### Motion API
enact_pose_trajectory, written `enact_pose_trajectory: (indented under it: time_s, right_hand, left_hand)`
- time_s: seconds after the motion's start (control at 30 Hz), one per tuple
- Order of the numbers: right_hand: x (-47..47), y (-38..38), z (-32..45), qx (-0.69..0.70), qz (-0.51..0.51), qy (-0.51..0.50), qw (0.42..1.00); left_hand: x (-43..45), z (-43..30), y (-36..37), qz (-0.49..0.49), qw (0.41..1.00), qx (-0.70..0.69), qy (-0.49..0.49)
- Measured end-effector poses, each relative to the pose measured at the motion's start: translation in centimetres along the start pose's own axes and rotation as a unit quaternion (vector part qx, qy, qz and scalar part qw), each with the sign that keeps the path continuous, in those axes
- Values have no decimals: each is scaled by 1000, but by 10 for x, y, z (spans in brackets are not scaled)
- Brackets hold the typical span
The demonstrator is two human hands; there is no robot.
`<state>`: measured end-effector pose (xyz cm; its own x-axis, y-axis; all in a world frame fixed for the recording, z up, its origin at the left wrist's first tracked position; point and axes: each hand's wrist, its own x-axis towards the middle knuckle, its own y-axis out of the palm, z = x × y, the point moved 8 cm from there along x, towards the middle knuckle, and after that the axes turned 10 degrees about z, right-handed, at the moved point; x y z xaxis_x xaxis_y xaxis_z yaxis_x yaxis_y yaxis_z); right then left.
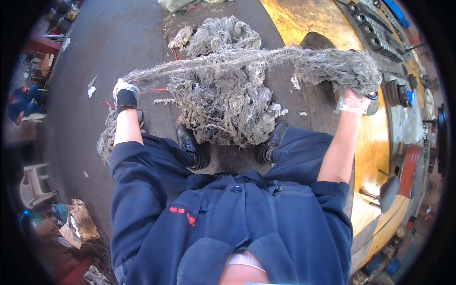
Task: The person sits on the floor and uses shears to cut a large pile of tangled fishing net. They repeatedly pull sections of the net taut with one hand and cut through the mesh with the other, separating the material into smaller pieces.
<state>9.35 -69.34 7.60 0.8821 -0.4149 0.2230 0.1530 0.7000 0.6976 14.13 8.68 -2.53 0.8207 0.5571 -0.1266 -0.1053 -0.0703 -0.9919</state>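
A long strand of grey fibre waste (213,58) stretches between my hands above the floor. My left hand (125,93), in a dark glove with a clear plastic cover, grips its thin end. My right hand (354,101), under thin clear plastic, holds a thick bunch of the same fibre (342,69), which hides most of the fingers. Below the strand, a big heap of grey fibre waste (228,103) lies between my black shoes (192,148). Behind it sits a second clump (228,34). Another fibre bundle (107,137) is partly hidden under my left forearm.
A yellow floor strip (370,153) runs along the right, with a dark stool (388,194) on it. Rows of metal parts (372,34) lie at the upper right. Left are a white plastic chair (35,185), a torn sack (78,224) and a seated person (26,103).
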Motion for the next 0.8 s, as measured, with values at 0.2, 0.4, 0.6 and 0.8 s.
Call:
enact_pose_trajectory:
  time_s: [0.2, 0.4, 0.6, 0.8]
  right_hand:
    - [18, -34, 15, -101, 156, -25, 982]
    - [-22, 37, 17, 39, -129, -31, 990]
    - [-21, 58, 12, -33, -90, -9, 995]
    - [-23, 87, -42, 22, 11, 51, 998]
  left_hand:
    - [28, 18, 14, 6, 1000, -9, -15]
    - [-1, 11, -6, -11, 962, -268, -54]
    - [33, -11, 21, 52, 546, -836, -11]
    - [-21, -93, -32, 19, 937, -308, 161]
